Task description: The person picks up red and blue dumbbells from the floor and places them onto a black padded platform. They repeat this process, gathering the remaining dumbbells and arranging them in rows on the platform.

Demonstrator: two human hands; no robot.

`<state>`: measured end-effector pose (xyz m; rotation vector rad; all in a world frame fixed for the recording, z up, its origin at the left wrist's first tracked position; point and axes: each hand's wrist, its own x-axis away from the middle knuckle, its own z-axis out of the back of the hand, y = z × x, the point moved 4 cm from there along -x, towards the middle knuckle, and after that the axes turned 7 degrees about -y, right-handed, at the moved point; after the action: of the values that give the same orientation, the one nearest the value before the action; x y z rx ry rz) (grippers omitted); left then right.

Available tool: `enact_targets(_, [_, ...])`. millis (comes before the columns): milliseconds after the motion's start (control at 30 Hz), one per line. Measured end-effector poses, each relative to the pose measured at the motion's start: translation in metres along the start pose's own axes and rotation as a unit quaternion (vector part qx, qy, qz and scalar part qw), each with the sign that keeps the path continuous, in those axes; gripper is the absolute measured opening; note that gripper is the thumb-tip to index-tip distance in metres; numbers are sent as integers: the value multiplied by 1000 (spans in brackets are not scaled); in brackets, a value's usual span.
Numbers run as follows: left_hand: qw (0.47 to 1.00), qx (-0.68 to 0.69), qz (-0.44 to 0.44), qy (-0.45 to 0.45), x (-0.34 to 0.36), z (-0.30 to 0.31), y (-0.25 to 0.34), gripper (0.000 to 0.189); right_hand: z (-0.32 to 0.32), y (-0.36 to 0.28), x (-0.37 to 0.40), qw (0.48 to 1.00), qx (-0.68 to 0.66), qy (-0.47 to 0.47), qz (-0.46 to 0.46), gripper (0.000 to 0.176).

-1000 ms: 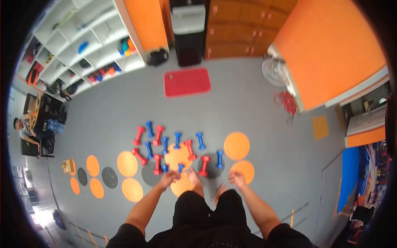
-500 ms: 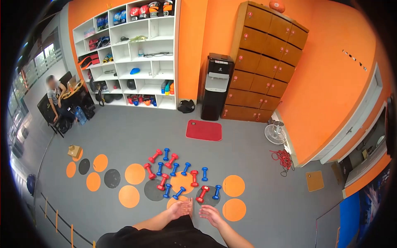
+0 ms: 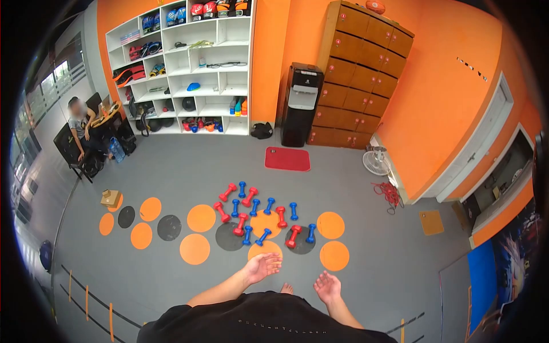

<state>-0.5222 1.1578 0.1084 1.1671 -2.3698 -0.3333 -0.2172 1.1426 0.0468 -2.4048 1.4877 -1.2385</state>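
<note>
Palm turned inward, my left hand (image 3: 263,267) is empty with its fingers stretched out, above the edge of an orange floor spot (image 3: 265,249). My right hand (image 3: 327,286) is also open and empty, held off to the right with fingers apart. Beyond both hands, several small dumbbells lie scattered on the grey floor. A blue dumbbell (image 3: 263,237) is nearest my left hand, while another blue dumbbell (image 3: 310,233) and a red dumbbell (image 3: 294,236) lie ahead of my right. Part of a bare foot (image 3: 287,288) shows between the hands.
Orange and black floor spots (image 3: 169,227) run leftward to a cardboard box (image 3: 110,198). A red mat (image 3: 287,159) lies before the water dispenser (image 3: 302,104). White shelves (image 3: 234,83), lockers (image 3: 351,77), a fan (image 3: 376,162) and red rope (image 3: 389,196) stand or lie along the walls. A person (image 3: 84,127) sits at left.
My hands have moved farther apart, the right one toward the right. The camera view has shifted, so the floor things appear higher and more to the right. The dumbbells keep their arrangement.
</note>
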Motion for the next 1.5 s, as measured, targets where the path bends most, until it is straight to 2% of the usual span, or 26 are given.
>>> enact_targets(167, [996, 54, -65, -21, 136, 53, -16, 43, -66, 114, 32, 996, 33, -57, -54, 28])
enact_targets(200, [997, 57, -49, -17, 166, 69, -26, 43, -74, 138, 44, 997, 23, -44, -54, 28])
enact_targets(267, [993, 73, -81, 40, 224, 105, -37, 41, -103, 184, 70, 984, 76, -137, -84, 30])
enact_targets(300, [994, 75, -73, 39, 247, 120, -43, 41, -109, 200, 81, 985, 73, -131, -81, 30])
enact_targets(367, [975, 173, -97, 103, 303, 139, -63, 41, -115, 237, 120, 967, 99, -217, -94, 32])
enact_targets(400, [972, 174, -97, 124, 325, 140, -70, 40, -111, 251, 136, 972, 92, -197, -94, 32])
enact_targets(533, [985, 131, -57, 100, 375, 128, -93, 39, -88, 282, 193, 979, 77, -175, -76, 31])
enact_targets(633, [992, 99, -39, 72, 397, 117, -112, 39, -47, 312, 229, 991, 22, -117, -53, 29])
enact_targets(700, [993, 93, -61, 37, 401, 97, -121, 40, -35, 326, 258, 994, 16, -91, -54, 27])
enact_targets(833, [997, 62, -29, -29, 421, 61, -167, 40, -16, 351, 323, 987, 38, -154, -10, 27])
enact_targets(967, [997, 31, 48, -47, 451, 35, -230, 40, 28, 377, 405, 985, 6, -160, 69, 27])
enact_targets(1033, [995, 27, 81, -47, 472, 27, -272, 41, 74, 406, 454, 983, -78, -137, 91, 26])
enact_targets(1100, [986, 26, 152, -64, 496, 19, -314, 40, 123, 440, 501, 980, -161, -61, 101, 24])
enact_targets(1233, [977, 23, 203, -68, 554, 2, -361, 43, 219, 523, 595, 929, -308, 167, 118, 16])
enact_targets(1267, [977, 22, 201, -69, 567, -1, -363, 43, 231, 539, 616, 930, -307, 164, 118, 16])
enact_targets(1333, [974, -10, 202, -107, 594, -10, -364, 44, 250, 570, 652, 913, -313, 218, 142, 14])
enact_targets(1467, [974, 1, 191, -124, 643, 1, -358, 43, 233, 599, 686, 914, -300, 215, 167, 14])
enact_targets(1500, [973, 7, 186, -133, 656, 7, -356, 43, 217, 600, 687, 918, -296, 187, 185, 14])
